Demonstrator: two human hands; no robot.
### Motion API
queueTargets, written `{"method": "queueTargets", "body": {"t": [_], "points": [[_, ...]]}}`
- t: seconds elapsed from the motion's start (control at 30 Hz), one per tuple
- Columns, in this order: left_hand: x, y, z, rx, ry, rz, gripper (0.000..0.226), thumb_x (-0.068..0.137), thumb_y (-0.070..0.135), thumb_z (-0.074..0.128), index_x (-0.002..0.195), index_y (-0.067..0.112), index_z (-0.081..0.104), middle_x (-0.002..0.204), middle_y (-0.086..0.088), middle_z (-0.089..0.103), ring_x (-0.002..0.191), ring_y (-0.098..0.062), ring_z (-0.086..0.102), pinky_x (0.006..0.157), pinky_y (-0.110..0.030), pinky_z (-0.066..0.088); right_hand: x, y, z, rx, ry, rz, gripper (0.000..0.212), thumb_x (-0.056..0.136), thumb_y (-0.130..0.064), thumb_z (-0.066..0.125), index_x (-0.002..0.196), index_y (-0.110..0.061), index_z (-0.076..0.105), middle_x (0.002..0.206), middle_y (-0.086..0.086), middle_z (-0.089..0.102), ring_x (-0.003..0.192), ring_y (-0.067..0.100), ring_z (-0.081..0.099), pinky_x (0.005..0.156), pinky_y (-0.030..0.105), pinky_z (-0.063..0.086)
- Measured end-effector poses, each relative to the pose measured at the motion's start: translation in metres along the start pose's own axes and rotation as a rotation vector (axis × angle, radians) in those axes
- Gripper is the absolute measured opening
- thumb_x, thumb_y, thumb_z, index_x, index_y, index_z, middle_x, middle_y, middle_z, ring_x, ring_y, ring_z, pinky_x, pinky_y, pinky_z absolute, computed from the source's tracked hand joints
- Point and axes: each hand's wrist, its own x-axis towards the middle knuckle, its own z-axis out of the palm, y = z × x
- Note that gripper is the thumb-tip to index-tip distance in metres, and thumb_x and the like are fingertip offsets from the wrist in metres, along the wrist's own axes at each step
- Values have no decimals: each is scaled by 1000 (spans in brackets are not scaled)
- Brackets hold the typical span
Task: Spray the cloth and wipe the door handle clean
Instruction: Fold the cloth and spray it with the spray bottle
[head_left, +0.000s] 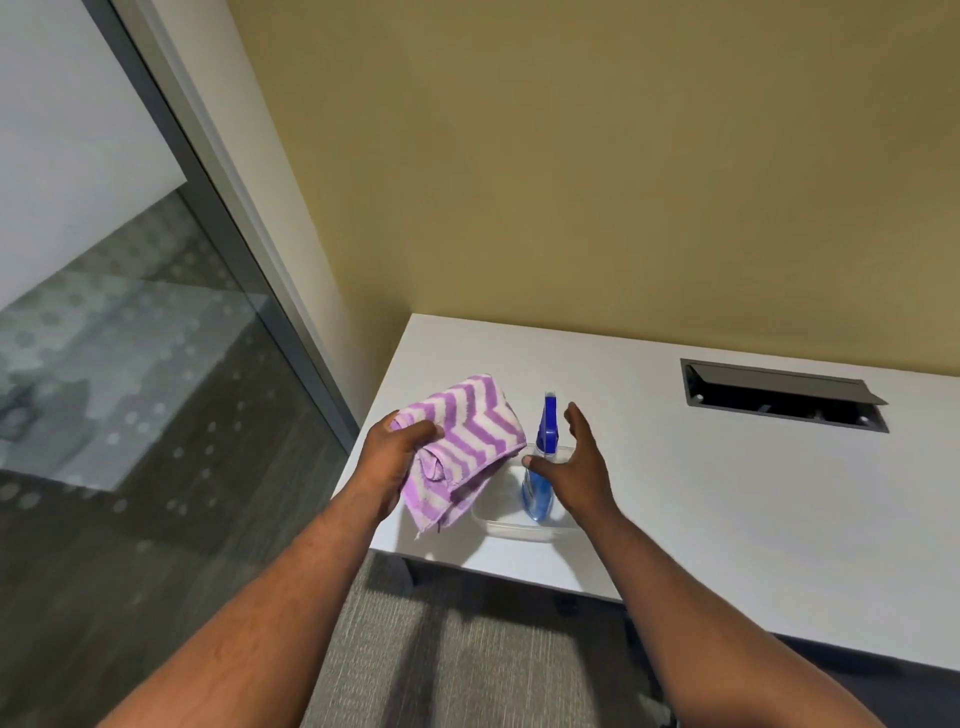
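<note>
While the left hand (400, 447) grips the cloth (462, 447), the spread right hand (571, 462) beside the spray bottle (543, 462) may topple it.

Both bare forearms extend from the lower frame edge toward centre. The left hand (395, 457), left of centre, is closed in a grasp, fingers curled. The right hand (576, 467), just right of centre, is spread, thumb apart from the fingers.
</note>
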Motion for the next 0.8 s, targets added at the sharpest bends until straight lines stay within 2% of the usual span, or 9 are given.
{"method": "queueTargets", "body": {"t": [0.17, 0.27, 0.37, 0.43, 0.47, 0.53, 0.6, 0.7, 0.8], "points": [[2, 0, 2, -39, -54, -60, 24, 92, 3, 73, 116, 6, 69, 94, -12, 81, 93, -35, 80, 78, -39, 64, 25, 8, 15, 48, 21, -22, 88, 87, -26, 85, 160, -18, 37, 159, 5, 49, 140, 26, 51, 103, 28, 46], [0, 8, -1, -25, -69, -71, 20, 93, 4, 73, 112, 7, 69, 89, -10, 81, 90, -32, 80, 76, -37, 64, 34, 10, 21, 39, 73, -35, 65, 93, -22, 79, 151, -13, 51, 146, 7, 59, 128, 24, 58, 95, 21, 45], [-2, 20, -4, -31, -83, -62, 17, 93, 2, 72, 109, 6, 69, 89, -10, 81, 89, -32, 80, 75, -37, 63, 37, 8, 24, -9, 126, -94, 37, 98, -24, 72, 131, -10, 62, 123, 8, 67, 110, 26, 65, 75, 2, 41], [-4, 31, -4, -32, -80, -43, 19, 92, 1, 72, 110, 6, 70, 91, -11, 81, 91, -34, 79, 77, -38, 63, 36, 1, 21, -18, 164, -145, 27, 100, -24, 70, 120, -8, 64, 114, 9, 65, 97, 15, 64, 71, 0, 41], [-5, 38, -4, -31, -78, -29, 19, 92, 1, 73, 110, 5, 70, 91, -12, 81, 91, -34, 79, 77, -38, 63, 36, -5, 19, -22, 184, -172, 23, 100, -23, 69, 116, -8, 64, 113, 10, 62, 92, 5, 61, 71, 0, 40], [-5, 51, -4, -41, -85, 0, 18, 91, 0, 73, 108, 5, 72, 92, -14, 81, 90, -34, 80, 74, -37, 65, 34, -20, 13, -11, 223, -252, 18, 100, -24, 68, 109, -9, 62, 113, 9, 56, 88, -3, 58, 71, 1, 39], [-8, 68, -1, -58, -90, 47, 18, 90, -2, 72, 107, 3, 75, 98, -18, 81, 93, -37, 79, 79, -40, 66, 29, -43, 4, 3, 261, -359, 20, 96, -34, 63, 101, -15, 58, 106, 2, 53, 85, 3, 57, 70, 8, 40], [-13, 99, 7, -81, -109, 135, 22, 88, -9, 69, 109, -3, 75, 108, -27, 78, 98, -43, 77, 94, -50, 62, 20, -86, -13, -9, 278, -495, 18, 90, -41, 56, 87, -23, 51, 84, -6, 53, 71, 14, 54, 62, 22, 42], [-24, 137, 18, -74, -143, 239, 21, 87, -12, 68, 105, -5, 77, 109, -31, 76, 95, -41, 76, 92, -50, 62, 8, -139, -29, -70, 264, -614, 18, 87, -40, 55, 77, -27, 47, 70, -7, 51, 62, 17, 49, 58, 31, 41]]}}
